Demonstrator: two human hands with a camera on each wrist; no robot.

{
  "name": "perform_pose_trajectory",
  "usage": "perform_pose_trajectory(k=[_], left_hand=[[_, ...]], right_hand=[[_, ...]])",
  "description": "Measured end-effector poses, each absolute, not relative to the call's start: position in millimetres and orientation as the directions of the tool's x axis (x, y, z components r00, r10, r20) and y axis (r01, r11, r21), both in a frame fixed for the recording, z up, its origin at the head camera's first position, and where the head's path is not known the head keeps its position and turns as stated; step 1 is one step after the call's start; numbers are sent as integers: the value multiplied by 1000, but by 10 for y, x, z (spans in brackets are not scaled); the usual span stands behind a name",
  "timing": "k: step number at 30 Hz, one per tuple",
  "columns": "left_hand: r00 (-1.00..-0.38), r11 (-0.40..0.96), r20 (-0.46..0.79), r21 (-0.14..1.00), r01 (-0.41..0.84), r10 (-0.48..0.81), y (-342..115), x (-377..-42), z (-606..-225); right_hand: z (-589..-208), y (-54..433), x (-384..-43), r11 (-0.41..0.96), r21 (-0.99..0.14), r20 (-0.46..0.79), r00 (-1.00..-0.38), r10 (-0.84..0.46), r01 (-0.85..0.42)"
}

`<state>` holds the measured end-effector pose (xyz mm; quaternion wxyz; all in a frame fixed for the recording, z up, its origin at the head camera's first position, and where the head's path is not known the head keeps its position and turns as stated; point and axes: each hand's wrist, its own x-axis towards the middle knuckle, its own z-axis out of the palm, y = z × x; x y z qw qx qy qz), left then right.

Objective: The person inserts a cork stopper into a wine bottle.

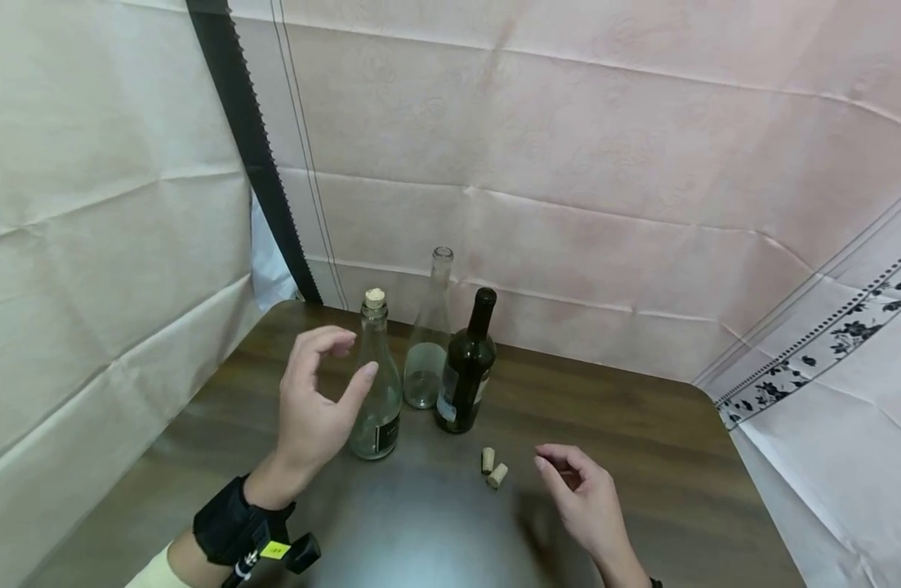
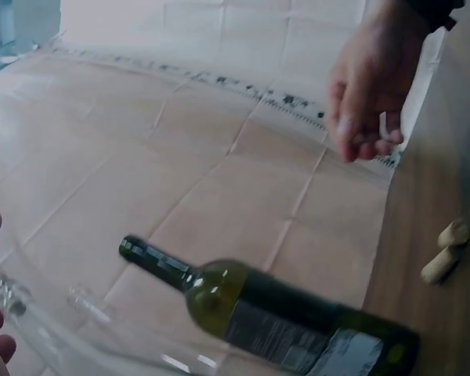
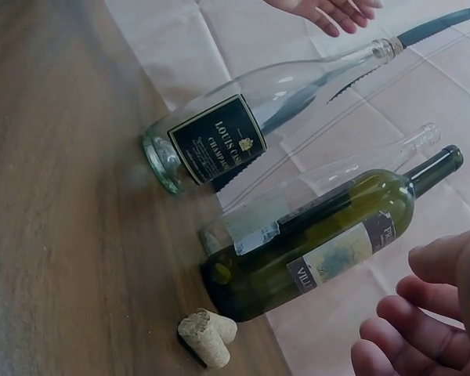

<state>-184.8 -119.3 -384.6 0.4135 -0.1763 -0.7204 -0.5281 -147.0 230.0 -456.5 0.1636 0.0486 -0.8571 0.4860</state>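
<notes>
A clear glass bottle (image 1: 382, 392) with a dark champagne label stands upright at the left, a cork (image 1: 375, 298) in its mouth. Beside its neck is my left hand (image 1: 318, 400), thumb and fingers spread in a loose curve with nothing between them. Two loose corks (image 1: 488, 460) lie close together on the table, in front of a dark green wine bottle (image 3: 329, 243). To the right of these corks my right hand (image 1: 586, 498) hovers over the table, fingers loosely curled and holding nothing.
Behind, a second clear bottle (image 1: 425, 367) with a pale label stands next to the green one, its mouth uncorked. The brown wooden table (image 1: 604, 392) ends at a pale, creased cloth backdrop (image 1: 568, 204) at the back and sides.
</notes>
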Motion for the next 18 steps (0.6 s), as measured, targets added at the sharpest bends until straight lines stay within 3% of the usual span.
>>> perform_pose_trajectory(k=[4,12,18], left_hand=[[-573,332,814,569,752,-97,-1069,-1717,-3926],[-703,331,690,632,700,169,-686,-1484,-4397],[-774,379,584,678,630,244,-541,-1477,-4762]], right_hand=[[-4536,2323,-1469,530,-807,346,-936,70,-259],[-4636,2328,-1402,517,-816,343,-937,75,-257],[-4756,2311,-1332,508,-820,360,-928,98,-264]])
